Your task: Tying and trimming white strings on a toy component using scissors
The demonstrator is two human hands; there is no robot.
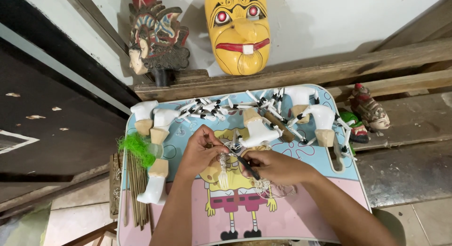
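Far left on the table [301,213]: bundle of thin sticks [136,189], tuft of green fibre [136,147], and white puppet bodies w/ bare wood ends [155,182]. These look like light carved wood, stiff, prob. brittle at the thin necks.

Left hand [200,154] sits over the middle of the table, fingers pinched shut on a small dark bit at the top of a pale twisted string [222,168] that hangs down and frays at the bottom. String looks v. light, limp, easy to snag or unravel; best held near the knot, not the loose end.

Right hand [278,166] is just beside it, fingers closed round a thin dark tool [247,167], tip aimed at the string. Tool seems stiff, slim, likely slippery; grip is mid-shaft. Loose thread [263,184] is bunched under this hand.

Behind the hands: white puppet piece [259,130], row of small white arm parts w/ black joints [221,108]. Right edge: more white bodies [322,121].
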